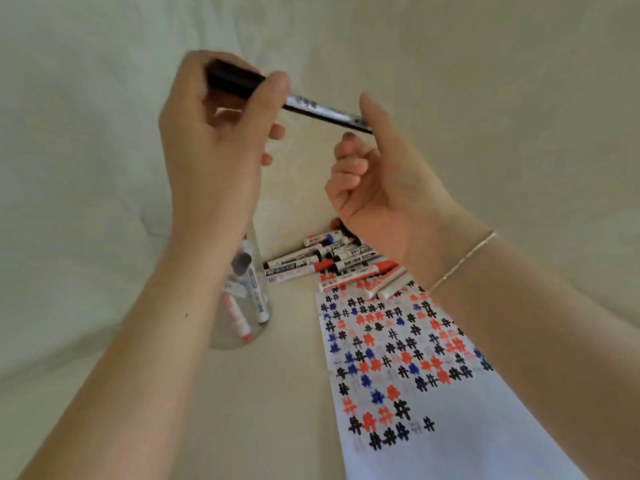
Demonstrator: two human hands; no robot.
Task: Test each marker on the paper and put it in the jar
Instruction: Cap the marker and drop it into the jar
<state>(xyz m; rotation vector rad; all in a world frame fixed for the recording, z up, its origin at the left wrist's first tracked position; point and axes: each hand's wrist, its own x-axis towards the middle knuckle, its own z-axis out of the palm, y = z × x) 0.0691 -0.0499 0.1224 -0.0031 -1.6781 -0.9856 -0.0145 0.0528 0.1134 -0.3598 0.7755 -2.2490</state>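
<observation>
Black marker held up between both hands, cap end in the left.

The paper (433, 393) lay on the worktop (284, 393) well below the fingers, crowded with hash marks in black, red and blue; a good test would seem to need the bare strip at its near end. The jar (242, 306) stood under the left wrist, clear, with a few markers inside. The loose markers (332, 261) lay heaped beyond the right wrist. The left hand (214, 133) gripped the black cap end of the marker (311, 107), fingers curled round it; the right hand (377, 168) pinched the labelled barrel's other end. Pulling straight along the barrel would likely free the cap cleanly.
</observation>
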